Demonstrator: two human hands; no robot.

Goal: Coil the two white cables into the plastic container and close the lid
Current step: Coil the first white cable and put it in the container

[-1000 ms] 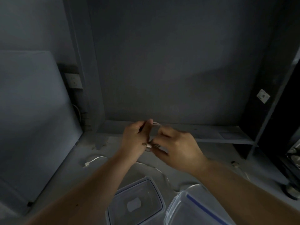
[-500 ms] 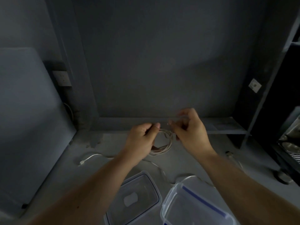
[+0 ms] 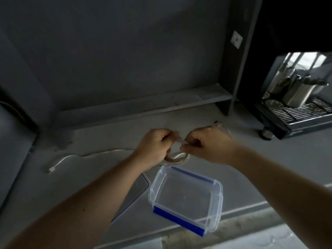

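Coiling first cable: left hand [image 3: 154, 144] grips the coil [image 3: 177, 159], right hand [image 3: 206, 144] pinches its end, above the empty container [image 3: 186, 196]. Second cable [image 3: 71, 157] lies loose on counter [image 3: 111, 133]. Lid [image 3: 138, 187] off. Most steps remain.

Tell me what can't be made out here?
- Head view: top of the coiled cable, hidden inside the left hand and right hand.
- Most of the clear lid, covered by the left forearm.
- Second cable's plug, too small and blurred.
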